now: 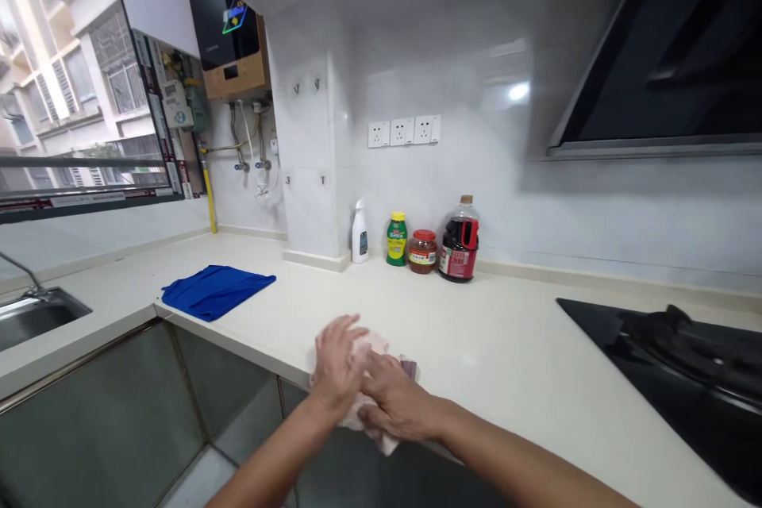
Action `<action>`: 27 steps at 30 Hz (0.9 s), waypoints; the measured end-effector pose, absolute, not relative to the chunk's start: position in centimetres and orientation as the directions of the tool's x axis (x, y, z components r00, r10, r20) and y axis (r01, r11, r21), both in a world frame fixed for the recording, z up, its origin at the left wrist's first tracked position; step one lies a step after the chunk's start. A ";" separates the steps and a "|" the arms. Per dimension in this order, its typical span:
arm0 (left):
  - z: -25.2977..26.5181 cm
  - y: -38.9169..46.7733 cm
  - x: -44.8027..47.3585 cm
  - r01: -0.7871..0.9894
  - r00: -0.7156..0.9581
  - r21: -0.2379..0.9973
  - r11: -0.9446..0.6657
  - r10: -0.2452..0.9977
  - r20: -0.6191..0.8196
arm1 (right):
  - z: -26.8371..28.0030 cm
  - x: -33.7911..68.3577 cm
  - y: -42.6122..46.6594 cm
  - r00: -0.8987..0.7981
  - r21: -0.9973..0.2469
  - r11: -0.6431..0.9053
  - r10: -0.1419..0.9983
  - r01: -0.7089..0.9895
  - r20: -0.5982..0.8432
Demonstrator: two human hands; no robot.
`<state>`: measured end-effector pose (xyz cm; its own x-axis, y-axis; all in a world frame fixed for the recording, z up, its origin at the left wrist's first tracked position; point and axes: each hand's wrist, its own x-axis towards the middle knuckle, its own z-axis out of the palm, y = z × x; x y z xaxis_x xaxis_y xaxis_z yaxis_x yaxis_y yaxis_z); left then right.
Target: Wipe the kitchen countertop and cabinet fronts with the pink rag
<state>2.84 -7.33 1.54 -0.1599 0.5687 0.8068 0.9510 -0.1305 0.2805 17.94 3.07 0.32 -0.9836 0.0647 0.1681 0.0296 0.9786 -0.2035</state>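
A crumpled pale pink and white cloth (354,418) is bunched up at the front edge of the counter, and part of it hangs over the edge. My left hand (338,365) is closed on its left side with bent fingers, slightly blurred. From the right, my right hand (405,399) grips the same cloth, its thumb low and its fingers partly tucked under the folds. A darker purplish corner pokes out beyond the right hand. The two hands meet over the cloth and cover much of it.
A blue cloth (217,291) lies at the counter corner, near the sink (59,309). Along the wall stand a white spray bottle (359,234), a green bottle (396,240), a red-lidded jar (422,252) and a large dark sauce bottle (459,242). A black gas stove (601,321) is at right.
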 end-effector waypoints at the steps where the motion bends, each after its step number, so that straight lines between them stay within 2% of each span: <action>1: 1.8 -7.1 1.6 0.946 -0.231 0.320 -0.055 0.578 0.782 | 0.5 19.5 3.1 -0.988 -0.237 0.971 0.069 0.034 0.141; 4: 1.6 -5.8 -2.1 0.905 -0.411 0.376 0.197 0.632 0.658 | 1.1 23.2 3.2 -0.995 -0.350 0.936 0.063 0.033 0.075; 6: 0.9 -5.1 -3.7 0.881 -0.467 0.380 0.282 0.649 0.601 | 1.3 24.3 3.7 -0.995 -0.399 0.917 0.065 0.032 0.070; 9: -0.2 -4.6 -4.6 0.887 -0.451 0.381 0.259 0.659 0.602 | 1.1 23.0 5.0 -0.990 -0.418 0.906 0.112 0.068 0.082; 13: -0.9 -4.5 -4.7 0.874 -0.477 0.399 0.278 0.651 0.591 | 0.6 17.5 8.1 -0.972 -0.335 0.932 0.190 0.134 0.139; 16: -1.1 -4.7 -4.8 0.890 -0.453 0.343 0.301 0.663 0.596 | 0.7 13.7 11.7 -0.932 -0.268 0.927 0.315 0.261 0.181; 20: -0.8 -4.8 -4.6 0.884 -0.467 0.307 0.352 0.680 0.565 | 1.1 13.2 17.6 -0.819 -0.255 0.842 0.529 0.476 0.221; 24: -0.2 -4.8 -4.2 0.866 -0.499 0.318 0.386 0.707 0.501 | 0.8 19.0 23.0 -0.630 -0.238 0.680 0.733 0.694 0.259; 27: 0.2 -4.8 -3.8 0.857 -0.513 0.330 0.395 0.703 0.492 | 0.2 25.7 25.0 -0.454 -0.210 0.526 0.835 0.824 0.312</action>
